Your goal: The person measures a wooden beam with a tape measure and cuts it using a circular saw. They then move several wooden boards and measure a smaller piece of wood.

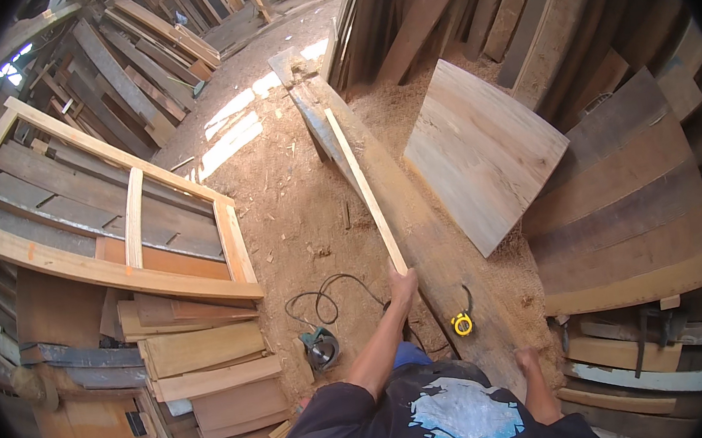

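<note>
My left hand is closed around the near end of a long, narrow, pale wooden strip. The strip reaches away from me along the left side of a long, dusty wooden bench. A yellow tape measure with a dark strap lies on the bench to the right of that hand. Further right, my right hand is low by the near right part of the bench. Its fingers are too small and hidden to make out, so whether it holds anything does not show.
A power tool with a round dark guard sits on the sawdust-covered floor, its black cable looping toward the bench. A pale wooden frame leans over stacked boards at left. A large square panel and standing planks flank the right.
</note>
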A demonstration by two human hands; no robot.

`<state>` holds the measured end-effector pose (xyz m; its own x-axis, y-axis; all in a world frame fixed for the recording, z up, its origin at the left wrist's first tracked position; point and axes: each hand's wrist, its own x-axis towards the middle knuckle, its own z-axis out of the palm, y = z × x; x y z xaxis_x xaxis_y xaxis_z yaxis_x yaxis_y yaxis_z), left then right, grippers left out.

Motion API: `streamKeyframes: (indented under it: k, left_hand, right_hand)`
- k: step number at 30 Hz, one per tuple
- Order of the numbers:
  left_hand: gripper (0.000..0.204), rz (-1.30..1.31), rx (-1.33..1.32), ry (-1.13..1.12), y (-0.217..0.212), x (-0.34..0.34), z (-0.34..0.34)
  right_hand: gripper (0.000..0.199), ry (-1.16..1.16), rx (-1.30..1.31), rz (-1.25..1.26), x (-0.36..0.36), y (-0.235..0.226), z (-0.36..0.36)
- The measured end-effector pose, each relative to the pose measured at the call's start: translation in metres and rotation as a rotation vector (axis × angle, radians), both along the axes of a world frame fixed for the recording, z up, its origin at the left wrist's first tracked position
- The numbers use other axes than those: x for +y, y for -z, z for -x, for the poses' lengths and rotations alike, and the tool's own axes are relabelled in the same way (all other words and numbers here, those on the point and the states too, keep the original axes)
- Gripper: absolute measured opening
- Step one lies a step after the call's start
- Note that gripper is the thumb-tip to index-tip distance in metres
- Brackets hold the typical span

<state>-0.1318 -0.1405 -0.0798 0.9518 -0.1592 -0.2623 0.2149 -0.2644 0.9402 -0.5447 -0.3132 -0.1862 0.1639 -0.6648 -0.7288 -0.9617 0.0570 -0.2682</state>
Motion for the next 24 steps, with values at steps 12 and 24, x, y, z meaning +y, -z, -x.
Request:
streamKeyframes:
  k: [12,24]
  left_hand:
    - [0.058,-0.196,-0.138,0.035,0.128,-0.051,-0.225]
    - [0.087,-0.01,0.16,0.173,0.083,-0.08,-0.319]
  right_hand:
    - [0.049,-0.194,0.155,0.099,0.057,-0.022,-0.085]
    - [0.065,-0.169,0.092,-0.031,0.072,-0.015,-0.095]
